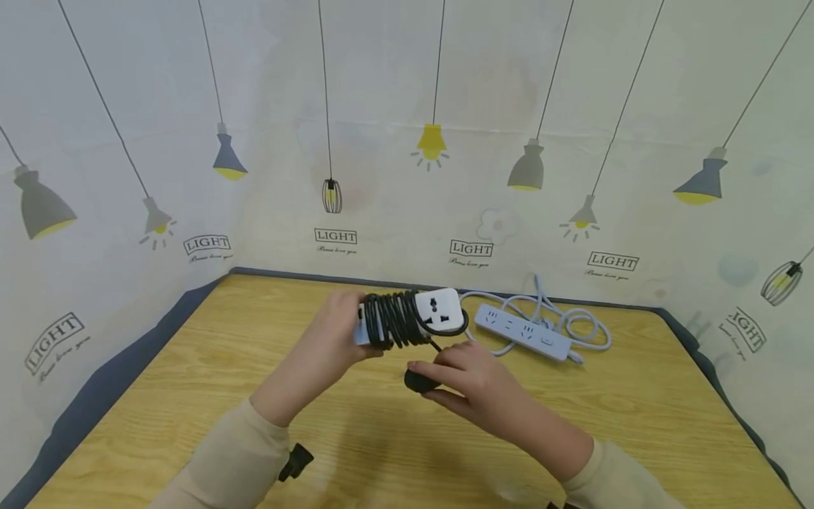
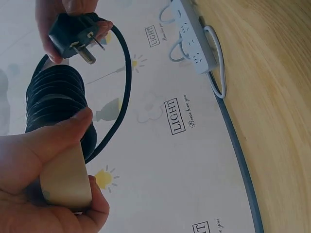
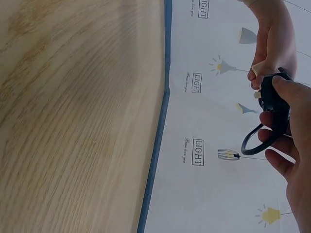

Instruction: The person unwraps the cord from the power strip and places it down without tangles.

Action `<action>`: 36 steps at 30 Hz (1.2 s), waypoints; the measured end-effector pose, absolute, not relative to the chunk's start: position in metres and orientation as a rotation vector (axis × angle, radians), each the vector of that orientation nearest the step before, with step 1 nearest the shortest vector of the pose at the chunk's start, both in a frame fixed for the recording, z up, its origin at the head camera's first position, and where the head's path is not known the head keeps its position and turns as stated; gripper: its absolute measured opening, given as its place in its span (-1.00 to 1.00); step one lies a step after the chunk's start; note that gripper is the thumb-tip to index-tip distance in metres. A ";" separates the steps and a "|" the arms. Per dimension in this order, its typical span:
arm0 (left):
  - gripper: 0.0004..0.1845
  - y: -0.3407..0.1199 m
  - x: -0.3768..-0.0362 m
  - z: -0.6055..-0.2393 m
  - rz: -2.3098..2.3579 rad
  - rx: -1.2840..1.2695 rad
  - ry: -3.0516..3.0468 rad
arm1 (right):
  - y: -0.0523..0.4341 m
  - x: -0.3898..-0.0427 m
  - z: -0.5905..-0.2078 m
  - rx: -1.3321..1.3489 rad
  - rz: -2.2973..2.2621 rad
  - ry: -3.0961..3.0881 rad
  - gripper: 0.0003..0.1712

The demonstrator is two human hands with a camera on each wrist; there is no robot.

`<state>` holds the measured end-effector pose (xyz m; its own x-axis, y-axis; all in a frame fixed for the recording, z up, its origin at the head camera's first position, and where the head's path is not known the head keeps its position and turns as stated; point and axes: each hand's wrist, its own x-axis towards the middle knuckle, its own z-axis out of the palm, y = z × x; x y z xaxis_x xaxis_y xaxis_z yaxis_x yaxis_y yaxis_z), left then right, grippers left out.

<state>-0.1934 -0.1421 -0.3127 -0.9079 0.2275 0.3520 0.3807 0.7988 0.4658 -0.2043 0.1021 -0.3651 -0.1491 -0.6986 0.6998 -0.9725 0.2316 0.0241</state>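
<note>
Head view: both hands grip; left (image 1: 337,332) hides strip (image 1: 439,311) end, right (image 1: 470,382) covers plug (image 1: 420,382).

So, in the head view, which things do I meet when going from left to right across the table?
Left hand → black cord coil → white socket end of the wrapped power strip → second white power strip → its looped white cable.
</note>
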 end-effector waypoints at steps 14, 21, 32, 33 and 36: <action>-0.42 -0.144 -0.185 -0.310 -0.789 -0.418 -2.751 | 0.109 -0.214 -0.376 1.507 0.457 -2.004 -0.41; -0.36 -0.145 -0.185 -0.309 -0.758 -0.476 -2.794 | 0.112 -0.219 -0.375 1.468 0.446 -2.015 -0.42; -0.35 -0.145 -0.186 -0.310 -0.731 -0.553 -2.807 | 0.114 -0.220 -0.369 1.460 0.407 -1.977 -0.40; -0.34 -0.145 -0.186 -0.310 -0.736 -0.559 -2.798 | 0.114 -0.220 -0.368 1.463 0.409 -1.970 -0.41; -0.32 -0.146 -0.187 -0.310 -0.774 -0.581 -2.778 | 0.115 -0.221 -0.369 1.473 0.411 -1.976 -0.44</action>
